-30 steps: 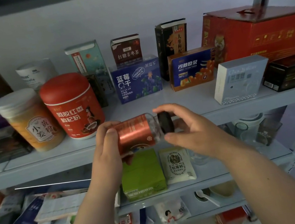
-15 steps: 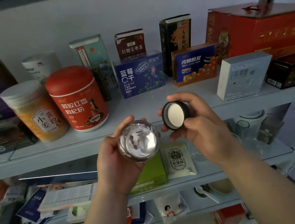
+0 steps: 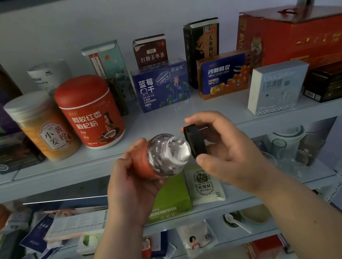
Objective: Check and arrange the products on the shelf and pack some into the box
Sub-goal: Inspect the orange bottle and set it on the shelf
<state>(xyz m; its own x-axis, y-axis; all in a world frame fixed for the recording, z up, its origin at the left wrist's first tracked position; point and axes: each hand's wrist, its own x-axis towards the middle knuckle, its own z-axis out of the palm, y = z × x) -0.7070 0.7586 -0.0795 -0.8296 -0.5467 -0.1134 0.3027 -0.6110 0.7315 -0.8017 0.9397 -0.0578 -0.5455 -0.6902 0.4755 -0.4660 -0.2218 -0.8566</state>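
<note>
The fingers of the left hand are curled round the orange-labelled body of a small clear bottle and grip it from beneath and behind. The right hand pinches a black ribbed cap between thumb and forefinger, with the remaining fingers loosely bent behind it. The cap is off the bottle and held just beside its mouth; whether the two touch cannot be told. The bottle lies close to horizontal, mouth turned to the right and toward the camera, with a whitish seal across the opening. It is held in the air between both hands, in front of the front edge of the upper shelf. On that shelf, to the left of the hands, a red canister stands upright beside a yellow jar with a white lid. Behind the hands stand a blue box and an orange-and-blue box. To the right are a pale grey box, a black box and, at the back, a large red carton. On the lower shelf, seen under the hands, a green packet lies just beside a white pouch.
</note>
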